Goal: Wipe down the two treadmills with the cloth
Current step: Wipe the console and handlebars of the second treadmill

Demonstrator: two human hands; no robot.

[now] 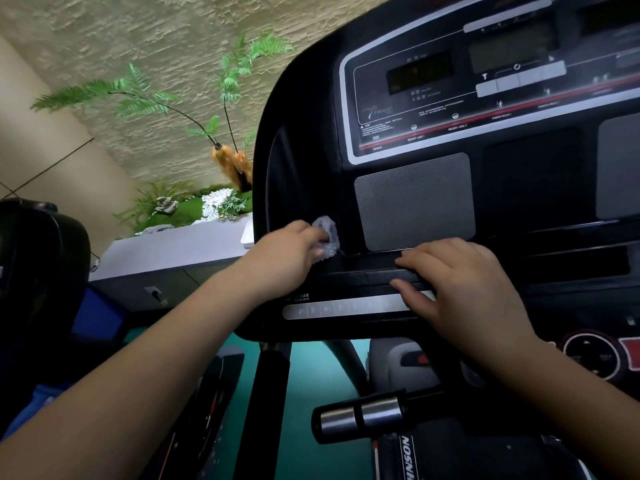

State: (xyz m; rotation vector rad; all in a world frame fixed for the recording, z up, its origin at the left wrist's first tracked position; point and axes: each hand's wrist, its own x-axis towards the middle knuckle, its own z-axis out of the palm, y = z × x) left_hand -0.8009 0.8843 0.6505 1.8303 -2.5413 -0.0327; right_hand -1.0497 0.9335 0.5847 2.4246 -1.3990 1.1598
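Near the middle of the frame, the left hand (pixel 294 252) reaches up from the lower left on a long, nearly straight forearm and is closed around a small grey fluffy cloth (pixel 327 237) — the fabric bunches out past the fingers and presses against the black treadmill console (pixel 301 168), just left of the grey speaker grille (pixel 415 200). Right of centre, the right hand (pixel 464 282) lies palm down with fingers loosely spread, resting flat on the console's ledge; its thumb touches the pale strip of number keys (pixel 332 310). Lower down, a handlebar with silver grips (pixel 360 415) sticks out — below both wrists. Ferns (pixel 138 95) fill the upper left.
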